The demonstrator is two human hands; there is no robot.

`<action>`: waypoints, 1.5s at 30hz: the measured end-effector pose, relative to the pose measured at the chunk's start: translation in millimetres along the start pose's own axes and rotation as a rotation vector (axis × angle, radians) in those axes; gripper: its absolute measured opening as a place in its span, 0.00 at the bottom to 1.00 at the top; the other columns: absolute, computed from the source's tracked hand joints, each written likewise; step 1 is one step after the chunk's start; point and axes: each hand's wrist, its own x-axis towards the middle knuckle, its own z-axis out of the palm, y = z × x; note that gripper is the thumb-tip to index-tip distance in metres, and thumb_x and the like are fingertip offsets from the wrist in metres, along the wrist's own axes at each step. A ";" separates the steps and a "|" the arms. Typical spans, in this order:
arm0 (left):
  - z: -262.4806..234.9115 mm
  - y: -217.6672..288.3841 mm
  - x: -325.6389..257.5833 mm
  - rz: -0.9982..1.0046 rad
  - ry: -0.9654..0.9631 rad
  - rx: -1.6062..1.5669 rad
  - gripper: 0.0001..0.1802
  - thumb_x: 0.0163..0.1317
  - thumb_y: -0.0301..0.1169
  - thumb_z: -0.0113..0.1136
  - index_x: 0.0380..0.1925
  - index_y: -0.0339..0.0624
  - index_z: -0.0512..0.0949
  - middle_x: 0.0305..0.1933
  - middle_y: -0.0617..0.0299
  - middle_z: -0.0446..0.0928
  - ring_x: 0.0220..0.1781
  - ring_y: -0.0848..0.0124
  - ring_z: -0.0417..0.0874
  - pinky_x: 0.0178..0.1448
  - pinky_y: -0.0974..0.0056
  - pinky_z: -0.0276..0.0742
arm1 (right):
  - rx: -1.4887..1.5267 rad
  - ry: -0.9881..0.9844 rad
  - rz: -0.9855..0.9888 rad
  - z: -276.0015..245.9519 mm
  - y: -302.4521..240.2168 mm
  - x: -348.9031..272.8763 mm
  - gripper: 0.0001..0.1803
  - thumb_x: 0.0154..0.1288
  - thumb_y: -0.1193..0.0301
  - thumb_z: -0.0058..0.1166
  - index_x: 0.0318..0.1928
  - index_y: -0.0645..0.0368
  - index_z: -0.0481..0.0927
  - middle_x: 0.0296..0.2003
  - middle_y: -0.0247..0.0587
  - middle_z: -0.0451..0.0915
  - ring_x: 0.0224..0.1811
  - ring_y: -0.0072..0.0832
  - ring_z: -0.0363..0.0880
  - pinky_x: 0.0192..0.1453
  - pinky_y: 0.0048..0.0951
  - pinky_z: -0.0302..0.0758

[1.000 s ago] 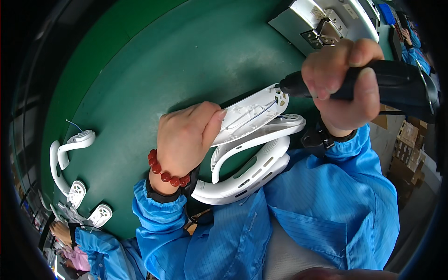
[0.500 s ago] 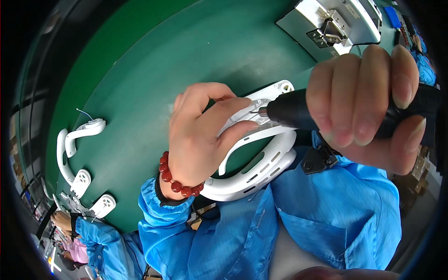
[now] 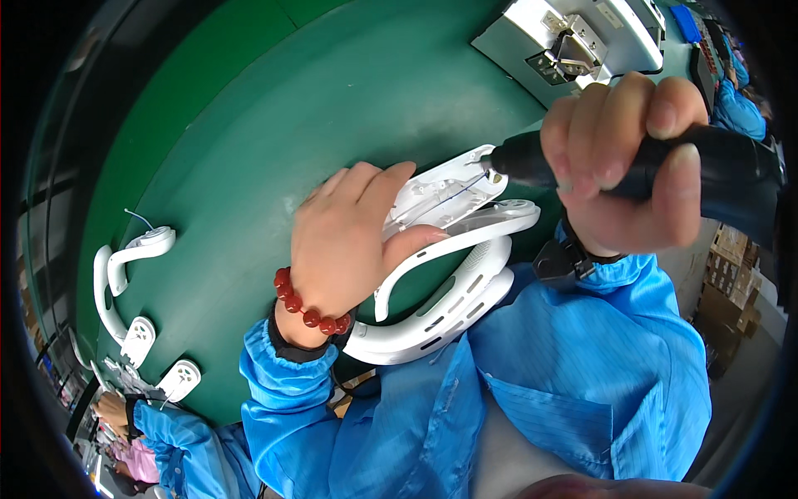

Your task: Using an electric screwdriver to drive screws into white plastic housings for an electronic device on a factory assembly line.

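In my right hand [image 3: 619, 158] is a black electric screwdriver [image 3: 706, 166], fingers wrapped around its body. Its tip points left and meets the upper right end of an open white plastic shell [image 3: 474, 179], near a round hole. My left hand [image 3: 345, 229], with a red bead bracelet at the wrist, grips the left part of this shell, thumb on the near side. Inside the shell lie clear plastic parts and a thin dark blue wire [image 3: 461, 193]. Nearer to me is a white curved band with slots [image 3: 449, 312], like a neck fan's body. My left fingertips are partly hidden.
White curved parts [image 3: 104, 291] and white oval end pieces [image 3: 180, 380] lie at the left on the green table [image 3: 249, 183]. A grey metal device with a clamp [image 3: 565, 50] stands at the far right. Another person's sleeve [image 3: 187, 449] shows at lower left.
The screwdriver tip has gone from the shell's middle, beside my left thumb, to its upper right end. My left hand's fingers have drawn back, uncovering more of the shell and its wire.
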 end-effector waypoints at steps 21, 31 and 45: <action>0.4 -4.2 1.6 -0.019 -0.036 -0.049 0.33 0.50 0.49 0.74 0.54 0.41 0.81 0.34 0.53 0.80 0.34 0.52 0.82 0.38 0.56 0.79 | -0.004 0.088 0.030 -25.1 18.0 -14.5 0.12 0.78 0.62 0.37 0.52 0.55 0.67 0.30 0.36 0.73 0.24 0.23 0.70 0.31 0.31 0.70; 1.2 -4.7 0.7 -0.013 -0.035 -0.051 0.34 0.45 0.49 0.77 0.50 0.40 0.81 0.34 0.53 0.81 0.34 0.53 0.84 0.39 0.57 0.80 | -0.093 0.092 0.064 -24.0 22.1 -14.8 0.11 0.78 0.62 0.40 0.50 0.55 0.67 0.30 0.37 0.73 0.23 0.25 0.69 0.30 0.31 0.70; 3.9 -7.3 0.1 0.005 0.011 -0.031 0.32 0.44 0.46 0.79 0.48 0.42 0.81 0.35 0.58 0.82 0.35 0.58 0.86 0.36 0.58 0.81 | 0.097 0.143 -0.138 -40.6 -3.8 12.9 0.13 0.79 0.62 0.36 0.48 0.57 0.70 0.27 0.41 0.74 0.20 0.28 0.70 0.28 0.34 0.73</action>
